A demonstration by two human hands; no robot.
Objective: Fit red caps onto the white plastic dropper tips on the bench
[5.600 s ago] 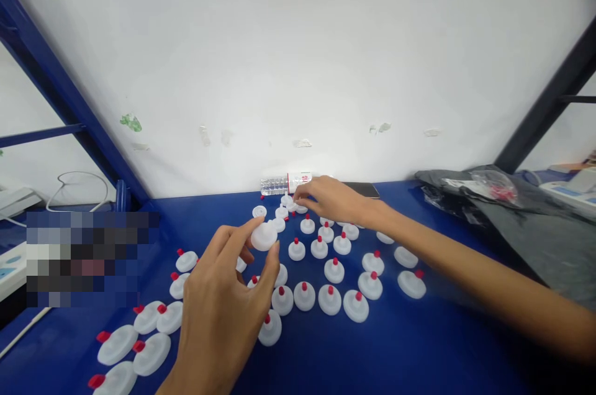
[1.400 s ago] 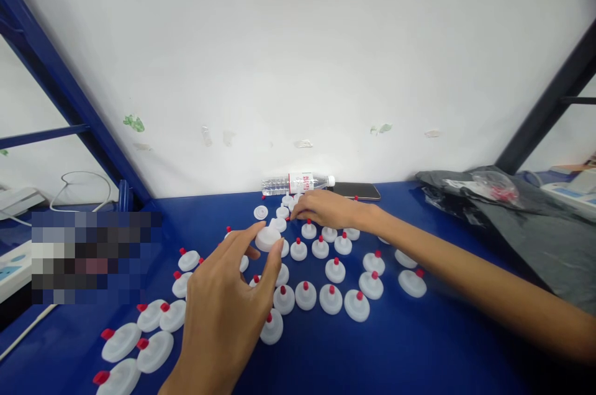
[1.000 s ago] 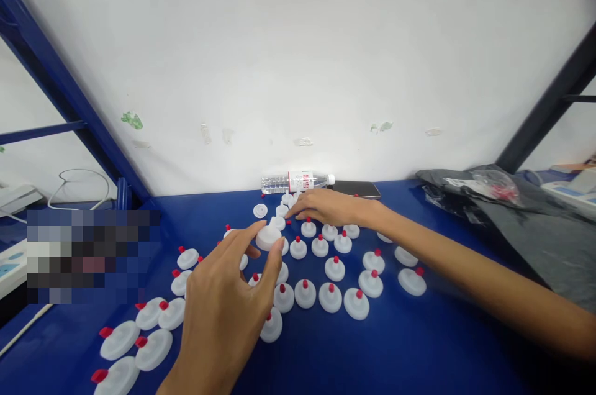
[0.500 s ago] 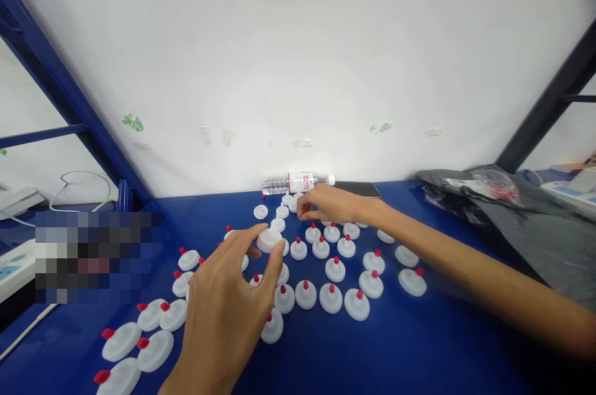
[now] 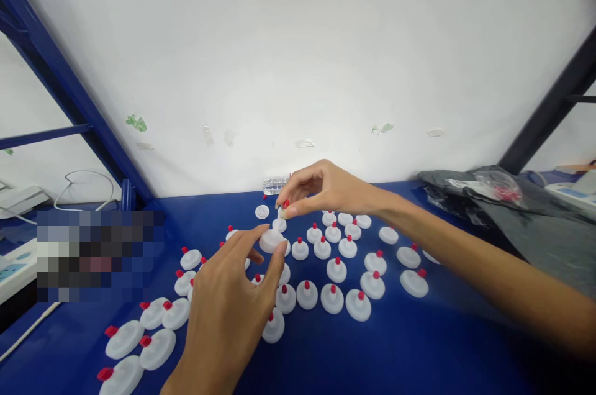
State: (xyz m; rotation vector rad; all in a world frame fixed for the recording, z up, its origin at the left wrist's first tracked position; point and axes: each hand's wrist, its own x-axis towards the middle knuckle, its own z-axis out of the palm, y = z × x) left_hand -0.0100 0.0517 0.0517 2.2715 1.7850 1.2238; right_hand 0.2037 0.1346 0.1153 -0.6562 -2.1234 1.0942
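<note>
My left hand [image 5: 235, 286] is closed around the rim of a white plastic disc [image 5: 271, 242] with a raised neck, gripping it between thumb and fingers. Just beyond that neck, my right hand [image 5: 316, 192] pinches a small red cap [image 5: 285, 203] between thumb and fingertips. Whether the cap touches the neck I cannot tell. White discs without red caps stand behind the held one, partly covered by my right fingers. Around both hands sit several white discs with red caps on their necks, such as a capped disc [image 5: 307, 295] in front.
A flat white disc [image 5: 262, 212] and a clear plastic bottle [image 5: 275, 185] lie at the back of the blue table [image 5: 372, 358] by the wall. Black plastic bags [image 5: 516, 240] lie to the right. White cable [image 5: 32, 330] and a power strip [image 5: 18, 267] are at left.
My right hand has moved left and nearer to the disc in my left hand, and a red cap now shows in its fingertips. My left hand has stayed nearly still.
</note>
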